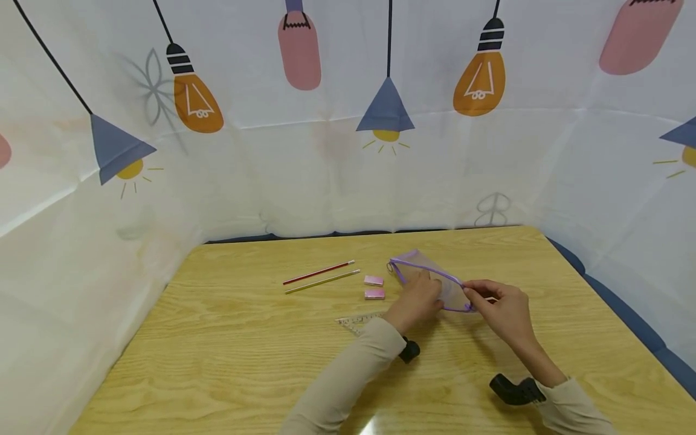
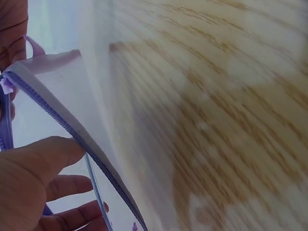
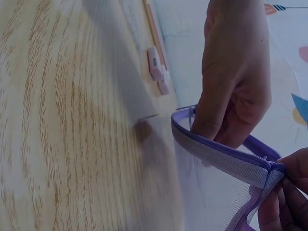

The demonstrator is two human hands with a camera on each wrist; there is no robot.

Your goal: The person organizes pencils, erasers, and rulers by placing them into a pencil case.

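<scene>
A see-through mesh zip pouch (image 1: pixel 451 294) with purple edging is held above the table, its zipped mouth spread apart. My right hand (image 1: pixel 500 307) pinches the pouch's corner at the zipper end, which the right wrist view shows close up. Into the mouth reaches my left hand (image 1: pixel 417 300), its fingers (image 3: pixel 207 120) dipping past the zipper. In the left wrist view the left thumb (image 2: pixel 53 154) lies against the zipper edge, apart from the other fingers, with nothing seen between them. Part of the left fingers is hidden by the pouch.
Two pink-and-white erasers (image 1: pixel 374 294) lie left of the pouch. Farther left are a red pencil (image 1: pixel 318 273) and a yellow pencil (image 1: pixel 322 282). A clear set square (image 1: pixel 353 321) is partly under the left forearm. A printed curtain (image 1: pixel 326 175) surrounds the wooden table (image 1: pixel 217 338).
</scene>
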